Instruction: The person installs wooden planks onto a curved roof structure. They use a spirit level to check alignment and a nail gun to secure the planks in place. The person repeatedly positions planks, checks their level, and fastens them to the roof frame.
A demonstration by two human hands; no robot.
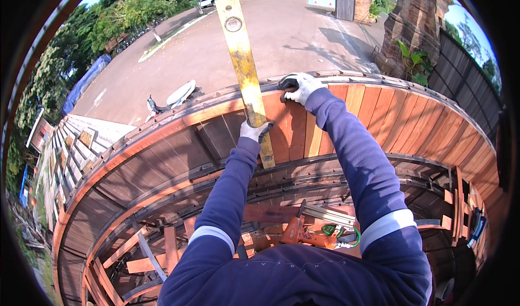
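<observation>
A worn yellow spirit level [244, 62] stands nearly upright across the curved wall of reddish wooden boards [374, 111], its upper part reaching above the rim. My left hand [254, 131], in a white glove with dark fingers, is closed around the level's lower part. Farther right, my gloved right hand [301, 88] bends its fingers over the wall's top edge, beside the level. The fingertips are partly hidden, and they close on the rim at the head of a board. Left of the level, darker boards [162, 154] show below the rim.
An orange nail gun [303, 233] with a green hose [346, 230] lies below my chest. Loose wood offcuts [170, 246] and curved framing surround it. Beyond the wall spreads a paved yard [303, 35] with a parked scooter [173, 97]. A thick trunk-like pillar [409, 30] rises at the right.
</observation>
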